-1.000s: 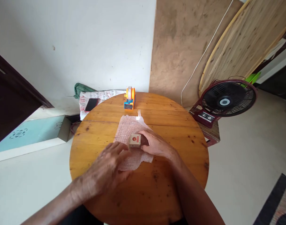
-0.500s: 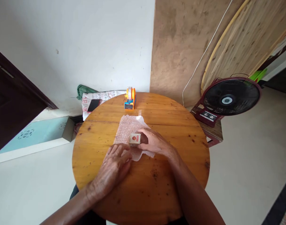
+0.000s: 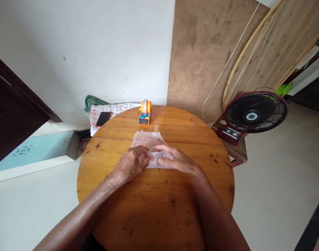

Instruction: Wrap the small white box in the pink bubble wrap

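A sheet of bubble wrap (image 3: 145,137) lies on the round wooden table (image 3: 146,209), its near part folded up and over. The small box is no longer visible; the folded layer covers the spot between my hands. My left hand (image 3: 132,163) grips the left end of the fold, thumb and fingers curled round it. From the right, my right hand (image 3: 179,160) clasps the other end, with its fingers on top and its thumb along the near side. A short strip of clear tape (image 3: 156,128) sticks to the table at the wrap's far edge.
An orange and blue tape dispenser (image 3: 145,111) stands at the table's far edge, near the wall. A dark phone (image 3: 103,119) lies on a printed white sack (image 3: 95,112) at the far left. To the right stands a dark red fan (image 3: 252,116).
The near edge of the bubble wrap has been folded over the small box, which is now hidden. My left hand has moved away from me and right, onto the fold.
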Demonstrator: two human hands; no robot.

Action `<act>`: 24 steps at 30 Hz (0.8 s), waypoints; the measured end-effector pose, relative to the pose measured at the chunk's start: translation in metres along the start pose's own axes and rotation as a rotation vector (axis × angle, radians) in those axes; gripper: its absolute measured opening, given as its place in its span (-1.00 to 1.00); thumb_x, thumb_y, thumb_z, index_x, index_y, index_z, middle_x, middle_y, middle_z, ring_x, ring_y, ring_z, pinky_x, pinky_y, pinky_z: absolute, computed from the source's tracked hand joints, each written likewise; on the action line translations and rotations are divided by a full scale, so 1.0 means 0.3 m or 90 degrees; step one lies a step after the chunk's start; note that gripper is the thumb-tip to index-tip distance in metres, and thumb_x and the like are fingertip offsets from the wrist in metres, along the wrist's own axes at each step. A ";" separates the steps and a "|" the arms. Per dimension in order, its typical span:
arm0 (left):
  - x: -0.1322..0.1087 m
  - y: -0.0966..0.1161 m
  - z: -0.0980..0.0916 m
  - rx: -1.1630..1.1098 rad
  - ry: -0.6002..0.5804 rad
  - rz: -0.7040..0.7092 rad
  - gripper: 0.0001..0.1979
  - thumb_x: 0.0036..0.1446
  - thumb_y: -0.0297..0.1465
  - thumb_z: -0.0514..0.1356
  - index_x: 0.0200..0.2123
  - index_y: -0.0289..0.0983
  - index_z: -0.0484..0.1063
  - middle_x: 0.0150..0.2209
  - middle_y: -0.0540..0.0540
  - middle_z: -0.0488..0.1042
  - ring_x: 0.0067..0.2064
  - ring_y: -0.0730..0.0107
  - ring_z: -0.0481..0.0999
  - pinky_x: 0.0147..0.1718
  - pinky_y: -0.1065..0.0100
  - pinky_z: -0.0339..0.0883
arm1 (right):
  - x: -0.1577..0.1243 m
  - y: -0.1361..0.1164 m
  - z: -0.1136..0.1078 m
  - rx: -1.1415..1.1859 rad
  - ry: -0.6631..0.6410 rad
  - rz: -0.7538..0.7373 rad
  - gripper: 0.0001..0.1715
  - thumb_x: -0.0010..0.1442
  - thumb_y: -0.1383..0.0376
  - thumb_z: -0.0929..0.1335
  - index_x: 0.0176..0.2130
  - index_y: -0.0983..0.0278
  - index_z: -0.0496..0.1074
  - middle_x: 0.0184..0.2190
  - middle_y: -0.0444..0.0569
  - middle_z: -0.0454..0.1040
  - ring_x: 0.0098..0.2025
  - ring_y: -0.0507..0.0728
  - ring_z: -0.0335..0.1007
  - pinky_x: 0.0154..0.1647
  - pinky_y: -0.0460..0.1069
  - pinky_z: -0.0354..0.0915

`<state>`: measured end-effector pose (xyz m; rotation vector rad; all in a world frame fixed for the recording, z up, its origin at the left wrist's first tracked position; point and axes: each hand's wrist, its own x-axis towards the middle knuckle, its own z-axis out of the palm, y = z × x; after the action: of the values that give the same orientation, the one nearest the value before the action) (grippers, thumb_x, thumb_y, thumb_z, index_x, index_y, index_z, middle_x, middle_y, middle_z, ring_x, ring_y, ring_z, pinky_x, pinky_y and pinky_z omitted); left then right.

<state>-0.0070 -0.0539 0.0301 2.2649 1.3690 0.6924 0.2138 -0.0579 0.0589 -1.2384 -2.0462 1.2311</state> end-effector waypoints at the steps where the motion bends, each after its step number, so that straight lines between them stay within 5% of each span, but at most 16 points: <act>1: -0.001 -0.004 0.008 -0.021 0.011 -0.002 -0.89 0.16 -0.35 0.15 -0.30 -0.23 0.46 -0.18 -0.07 0.57 -0.32 0.37 0.52 -0.30 0.37 0.33 | 0.005 0.008 0.006 -0.014 0.015 0.002 -0.36 0.12 0.03 0.42 0.14 0.15 0.33 0.16 -0.04 0.38 0.16 0.22 0.31 0.13 0.11 0.23; 7: -0.006 -0.044 0.041 -0.151 0.043 0.013 -0.91 0.18 -0.37 0.18 -0.34 -0.25 0.44 -0.26 -0.04 0.54 -0.26 0.41 0.49 -0.25 0.40 0.29 | 0.061 0.067 0.074 -0.035 0.131 0.021 -0.80 0.15 0.23 0.35 -0.27 0.27 0.52 -0.35 -0.08 0.57 -0.32 0.09 0.47 -0.29 -0.03 0.33; 11: -0.006 -0.069 0.054 -0.235 0.041 0.014 -0.89 0.17 -0.34 0.20 -0.36 -0.25 0.44 -0.27 -0.02 0.53 -0.27 0.43 0.48 -0.25 0.41 0.28 | 0.076 0.085 0.092 -0.029 0.178 0.020 -0.88 0.07 0.32 0.36 -0.40 0.29 0.52 -0.38 -0.07 0.58 -0.34 0.07 0.45 -0.33 -0.08 0.30; 24: -0.018 -0.062 0.057 -0.343 0.005 -0.030 -0.85 0.11 -0.35 0.23 -0.46 -0.28 0.46 -0.32 -0.04 0.51 -0.32 0.45 0.45 -0.31 0.42 0.25 | 0.068 0.078 0.090 -0.027 0.145 0.050 -0.92 -0.02 0.37 0.34 -0.49 0.31 0.46 -0.47 -0.12 0.52 -0.47 0.00 0.31 -0.46 -0.13 0.18</act>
<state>-0.0117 -0.0521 0.0048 1.7980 1.0699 0.9249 0.1946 -0.0479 0.0237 -1.4215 -1.8835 1.0325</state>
